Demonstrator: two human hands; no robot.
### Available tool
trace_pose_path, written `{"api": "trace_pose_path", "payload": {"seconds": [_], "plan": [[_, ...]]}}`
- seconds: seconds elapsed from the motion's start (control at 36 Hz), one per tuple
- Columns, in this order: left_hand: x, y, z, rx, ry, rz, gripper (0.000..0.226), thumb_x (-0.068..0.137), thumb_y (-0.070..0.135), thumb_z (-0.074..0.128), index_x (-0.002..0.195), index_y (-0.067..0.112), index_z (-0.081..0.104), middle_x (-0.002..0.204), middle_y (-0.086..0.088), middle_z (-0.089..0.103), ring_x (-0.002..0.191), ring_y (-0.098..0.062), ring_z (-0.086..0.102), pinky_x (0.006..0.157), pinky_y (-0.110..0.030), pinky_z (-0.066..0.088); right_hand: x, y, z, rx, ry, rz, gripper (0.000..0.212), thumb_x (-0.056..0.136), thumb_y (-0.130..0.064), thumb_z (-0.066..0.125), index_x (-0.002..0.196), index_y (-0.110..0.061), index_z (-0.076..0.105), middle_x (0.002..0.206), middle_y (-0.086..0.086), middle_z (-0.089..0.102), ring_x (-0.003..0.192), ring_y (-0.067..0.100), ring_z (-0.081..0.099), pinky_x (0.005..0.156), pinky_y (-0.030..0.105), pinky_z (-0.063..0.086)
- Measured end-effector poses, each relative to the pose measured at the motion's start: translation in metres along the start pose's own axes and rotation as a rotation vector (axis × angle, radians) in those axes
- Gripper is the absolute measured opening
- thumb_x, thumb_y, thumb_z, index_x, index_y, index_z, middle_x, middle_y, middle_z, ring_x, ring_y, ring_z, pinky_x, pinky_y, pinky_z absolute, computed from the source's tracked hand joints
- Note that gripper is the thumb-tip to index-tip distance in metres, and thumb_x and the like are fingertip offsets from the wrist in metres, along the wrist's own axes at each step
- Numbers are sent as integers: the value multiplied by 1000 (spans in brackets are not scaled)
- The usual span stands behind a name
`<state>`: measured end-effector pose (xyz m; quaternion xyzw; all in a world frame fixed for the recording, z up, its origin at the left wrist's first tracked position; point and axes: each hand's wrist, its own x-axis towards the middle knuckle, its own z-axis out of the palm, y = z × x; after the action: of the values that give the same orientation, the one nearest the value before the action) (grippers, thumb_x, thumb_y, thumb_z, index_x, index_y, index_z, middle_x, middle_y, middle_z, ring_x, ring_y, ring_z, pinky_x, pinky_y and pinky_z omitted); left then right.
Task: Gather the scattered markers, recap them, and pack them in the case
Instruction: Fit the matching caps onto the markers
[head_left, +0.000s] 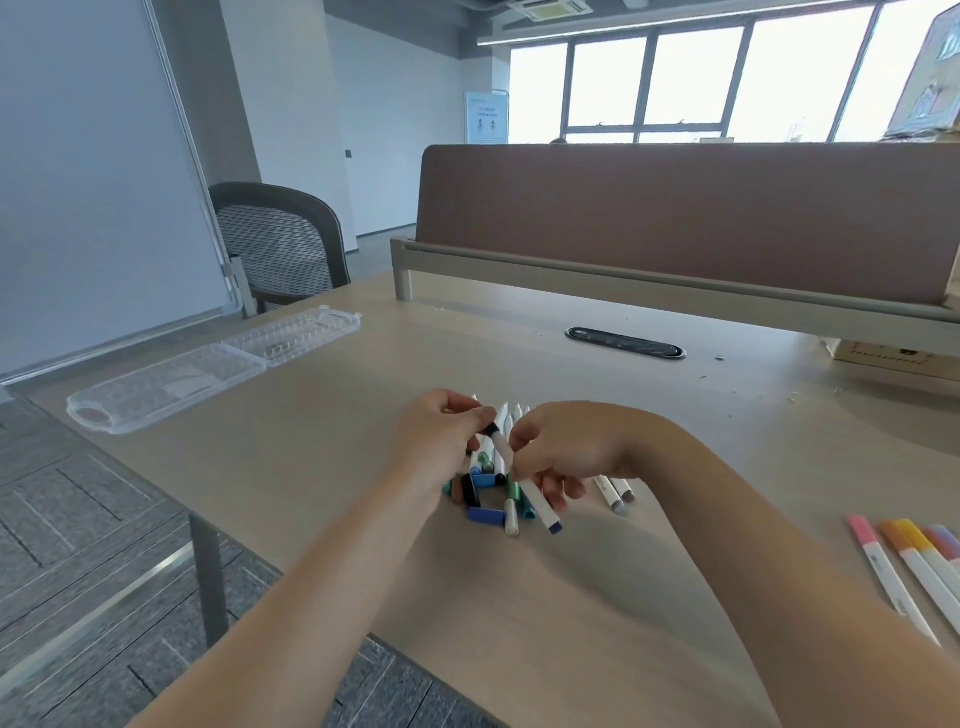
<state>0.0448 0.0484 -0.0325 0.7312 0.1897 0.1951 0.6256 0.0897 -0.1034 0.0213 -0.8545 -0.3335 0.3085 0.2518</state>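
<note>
Forearms frame the shot; right hand (563, 457) grips a white marker (524, 480), left hand (441, 441) pinches its dark cap (491, 429) at the tip. Below sits a pile of markers and loose caps (488, 493) on the worktop (597, 571). Risk — a crooked push leaves the cap half-seated, or a wrong-colour cap gets picked. Clear case (208, 366) lies open, well apart at far left.

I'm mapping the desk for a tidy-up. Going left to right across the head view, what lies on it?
Clear case, open and empty → left hand → marker held by both hands above the pile → right hand → pastel markers at the right edge.
</note>
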Motion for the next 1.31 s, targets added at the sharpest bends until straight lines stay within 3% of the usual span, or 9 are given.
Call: {"api": "trace_pose_path", "payload": {"seconds": [0.11,0.25,0.47,0.64,0.75,0.86,1.03,1.14,1.31], "plan": [[0,0,2,28,-13,41,11,86,21,70,88,11,66,81,-10,73,58,-14,57,61,-33,46,-2,-1,-1,-40,57,-17,14,90,-15,57,87,-2,57,58,9,65,47,18,50,52,24,40],[-1,3,3,58,69,66,10,87,20,67,88,10,66,72,-3,71,50,-10,55,56,-32,48,2,-2,1,-85,214,-68,29,87,-19,59,90,10,64,65,16,66,55,17,54,63,32,46],[-3,11,5,65,77,64,8,89,16,63,83,16,68,73,-5,69,59,-14,58,56,-33,49,0,-2,1,-176,277,-77,30,90,-21,59,87,8,66,59,6,63,48,13,49,58,25,42],[-3,13,-3,90,-33,53,19,89,15,60,105,23,67,92,-2,73,66,-13,60,53,-26,49,10,9,-10,-315,337,82,34,90,-23,62,60,-8,58,53,2,58,46,12,50,57,23,44],[-5,12,-3,119,-79,87,13,90,15,59,100,19,66,84,0,72,62,-13,57,57,-28,48,17,26,-15,-323,335,260,25,86,-16,70,66,-13,56,62,2,63,48,11,58,45,21,47],[-9,9,2,126,-129,83,12,92,18,57,95,18,69,78,5,71,59,-11,54,58,-27,44,20,29,-9,-526,297,409,37,91,-20,64,69,-21,34,69,0,51,70,18,53,51,23,35],[-12,8,7,121,-137,70,11,92,19,58,93,18,69,78,6,71,56,-9,54,52,-20,40,26,33,-7,-543,337,447,29,90,-19,60,66,-15,45,66,2,50,61,19,50,63,28,42],[-12,5,5,120,-135,70,11,92,20,59,92,19,69,74,8,71,58,-10,55,58,-25,43,27,35,-6,-507,407,445,13,90,-7,55,78,-10,49,76,4,49,74,23,52,55,28,37],[-11,4,-1,120,-132,67,13,93,18,56,94,15,69,76,5,69,57,-12,53,62,-30,46,40,30,0,-441,511,398,29,87,-1,51,62,-11,40,63,3,39,54,18,37,48,26,32]]}}
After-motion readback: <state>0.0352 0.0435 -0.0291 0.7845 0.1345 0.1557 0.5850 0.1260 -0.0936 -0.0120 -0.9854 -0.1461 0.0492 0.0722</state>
